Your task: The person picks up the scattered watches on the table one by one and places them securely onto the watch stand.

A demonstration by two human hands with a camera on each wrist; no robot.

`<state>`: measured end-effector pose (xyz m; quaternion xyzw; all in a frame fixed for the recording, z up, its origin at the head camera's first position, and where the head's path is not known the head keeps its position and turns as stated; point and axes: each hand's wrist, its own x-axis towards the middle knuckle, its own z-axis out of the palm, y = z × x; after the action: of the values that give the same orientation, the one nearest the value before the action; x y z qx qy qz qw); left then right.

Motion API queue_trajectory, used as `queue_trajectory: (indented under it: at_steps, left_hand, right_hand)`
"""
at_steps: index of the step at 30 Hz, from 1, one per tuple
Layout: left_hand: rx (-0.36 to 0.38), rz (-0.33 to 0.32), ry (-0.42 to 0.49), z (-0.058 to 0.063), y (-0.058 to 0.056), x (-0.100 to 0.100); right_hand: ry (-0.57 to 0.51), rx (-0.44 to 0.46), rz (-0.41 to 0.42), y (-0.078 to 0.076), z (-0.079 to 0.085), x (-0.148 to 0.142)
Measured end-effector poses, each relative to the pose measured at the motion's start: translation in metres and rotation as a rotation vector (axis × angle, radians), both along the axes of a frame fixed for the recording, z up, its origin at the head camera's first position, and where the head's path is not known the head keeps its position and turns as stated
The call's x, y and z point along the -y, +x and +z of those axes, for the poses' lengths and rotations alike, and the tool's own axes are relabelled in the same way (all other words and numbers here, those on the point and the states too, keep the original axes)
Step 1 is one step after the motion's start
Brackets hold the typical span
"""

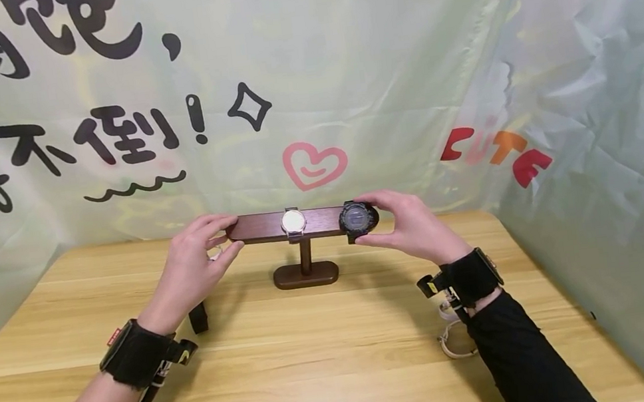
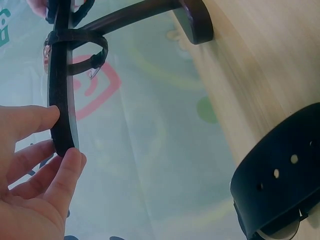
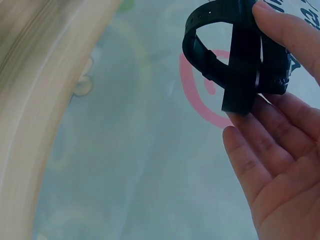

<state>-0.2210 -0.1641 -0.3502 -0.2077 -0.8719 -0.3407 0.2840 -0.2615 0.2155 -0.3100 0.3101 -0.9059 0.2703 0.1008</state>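
Note:
A dark brown wooden watch stand (image 1: 259,229) stands upright on the table, its bar raised on a post above an oval base (image 1: 305,275). My left hand (image 1: 190,254) grips the bar's left end between thumb and fingers. At the bar's middle sits a watch with a pale round face (image 1: 293,222) and dark strap. A chunky black watch (image 1: 356,219) is looped around the right end. My right hand (image 1: 406,227) holds this watch, thumb below and fingers above; in the right wrist view its black strap (image 3: 205,55) forms a closed loop around the bar.
On the wooden table (image 1: 333,387), a black strap (image 1: 198,318) lies behind my left wrist. A pale ring-shaped band (image 1: 457,345) lies beside my right wrist, partly hidden. Something silvery (image 1: 215,251) shows between the left fingers. A printed cloth (image 1: 380,86) hangs behind the table.

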Motion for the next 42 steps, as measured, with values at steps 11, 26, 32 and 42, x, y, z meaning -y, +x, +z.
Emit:
queue_trajectory:
  at_steps: [11,26,32,42]
  left_hand:
    - [-0.027,0.003,-0.014,-0.001,0.000,0.000]
    - [-0.020,0.001,-0.010,-0.001,-0.001,0.001]
    - [-0.028,-0.002,-0.003,-0.001,-0.002,0.001]
    - [-0.021,-0.007,-0.003,-0.001,-0.001,0.001]
  right_hand:
    - [0.026,-0.004,0.024,-0.003,0.002,0.020]
    - [-0.005,0.021,0.074,-0.008,0.001,0.038]
    - [0.006,0.023,0.067,-0.009,0.002,0.043]
    - [0.019,0.024,0.064,-0.009,0.002,0.047]
